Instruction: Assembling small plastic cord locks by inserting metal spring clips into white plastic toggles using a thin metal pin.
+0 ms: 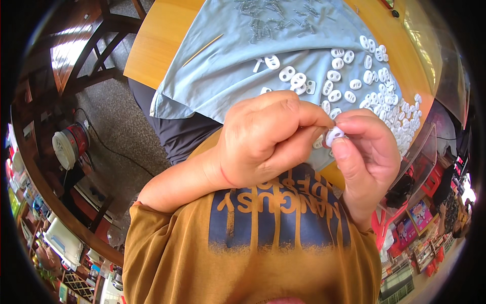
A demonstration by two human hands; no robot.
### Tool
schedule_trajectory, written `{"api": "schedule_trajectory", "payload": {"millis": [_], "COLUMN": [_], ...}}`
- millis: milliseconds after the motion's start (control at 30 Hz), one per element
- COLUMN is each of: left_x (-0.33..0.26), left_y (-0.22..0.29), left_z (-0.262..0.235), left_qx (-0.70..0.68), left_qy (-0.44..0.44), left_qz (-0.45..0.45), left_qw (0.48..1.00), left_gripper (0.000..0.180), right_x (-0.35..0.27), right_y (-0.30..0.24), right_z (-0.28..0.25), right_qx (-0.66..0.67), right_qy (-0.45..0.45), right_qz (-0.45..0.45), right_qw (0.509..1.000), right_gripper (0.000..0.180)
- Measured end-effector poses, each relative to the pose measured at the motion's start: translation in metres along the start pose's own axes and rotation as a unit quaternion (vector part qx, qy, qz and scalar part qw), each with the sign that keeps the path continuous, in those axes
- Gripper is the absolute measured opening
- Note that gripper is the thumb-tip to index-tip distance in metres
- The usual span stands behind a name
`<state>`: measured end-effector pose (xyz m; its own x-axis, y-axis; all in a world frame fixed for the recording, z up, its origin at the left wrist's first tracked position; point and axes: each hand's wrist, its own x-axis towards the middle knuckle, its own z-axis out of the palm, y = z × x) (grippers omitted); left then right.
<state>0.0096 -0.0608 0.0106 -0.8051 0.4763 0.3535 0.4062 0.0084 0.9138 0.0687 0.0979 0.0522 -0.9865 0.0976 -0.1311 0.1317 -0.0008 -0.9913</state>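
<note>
In front of my chest, my right hand (372, 152) pinches a small white two-hole cord lock (334, 136) between thumb and fingertips. My left hand (273, 134) is closed, its thumb and forefinger meeting at the upper edge of that piece. Whatever is in its fingertips is too small to make out. Beyond the hands, several more white oval cord lock parts (333, 76) lie loose on a light blue cloth (228, 66). Small metal coil springs (260, 28) are scattered at the cloth's far side.
A dense heap of white parts (405, 119) spreads over the right of the yellow wooden table (157, 40). On the cloth's left lies a thin yellow stick (202, 49). A wooden chair (101, 40) and a white-and-red round container (71, 144) stand on the floor to the left.
</note>
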Motion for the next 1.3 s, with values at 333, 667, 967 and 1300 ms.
{"api": "schedule_trajectory", "payload": {"millis": [333,667,967,1300], "left_x": [0.001,-0.006,-0.004,-0.014], "left_y": [-0.004,0.001,0.002,0.002], "left_z": [-0.005,-0.005,-0.007,-0.009], "left_qx": [-0.115,-0.131,-0.089,-0.135], "left_qy": [-0.092,-0.078,-0.130,-0.075], "left_qz": [-0.093,-0.227,-0.198,-0.232], "left_qw": [0.985,0.962,0.967,0.960], "left_gripper": [0.011,0.009,0.010,0.008], "right_x": [0.009,0.005,0.002,0.007], "right_y": [-0.002,0.005,0.004,0.026], "right_z": [-0.011,-0.010,-0.012,-0.027], "right_qx": [-0.108,-0.060,-0.035,-0.362], "right_qy": [-0.034,-0.041,-0.024,0.059], "right_qz": [-0.052,0.006,0.062,-0.083], "right_qw": [0.992,0.997,0.997,0.927], "right_gripper": [0.022,0.014,0.013,0.018]}}
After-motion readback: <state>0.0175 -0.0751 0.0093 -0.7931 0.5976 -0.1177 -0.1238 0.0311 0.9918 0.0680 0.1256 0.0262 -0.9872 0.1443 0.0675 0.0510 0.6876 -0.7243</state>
